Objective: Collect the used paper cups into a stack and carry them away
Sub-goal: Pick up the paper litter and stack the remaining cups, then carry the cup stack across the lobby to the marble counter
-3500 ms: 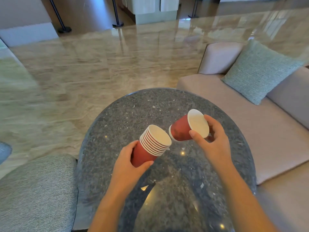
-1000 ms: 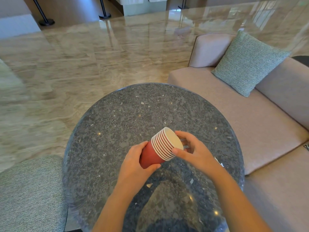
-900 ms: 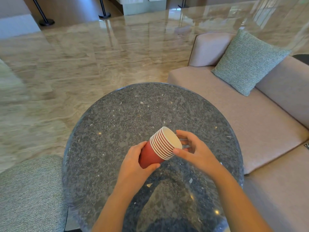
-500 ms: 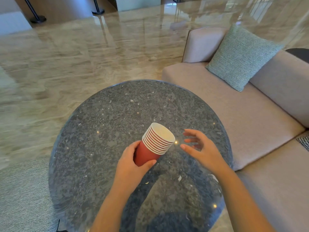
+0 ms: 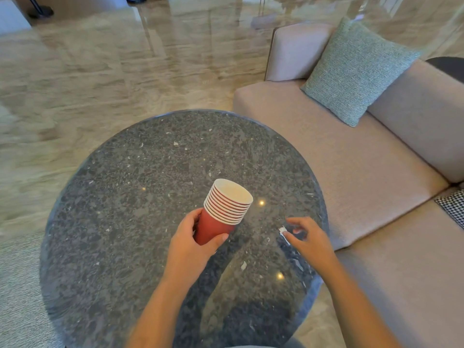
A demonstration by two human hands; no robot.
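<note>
Speckled stone worktop (image 5: pixel 125 197) fills the head view. Our left hand (image 5: pixel 190 244) has its fingers clamped round the tilted cup stack (image 5: pixel 226 207), held above the stone. Our right hand (image 5: pixel 308 242) has let go and hovers beside it, fingers loose and empty. Stacking looks finished, and only carrying remains. A sofa (image 5: pixel 351 184) crowds the right edge.
</note>
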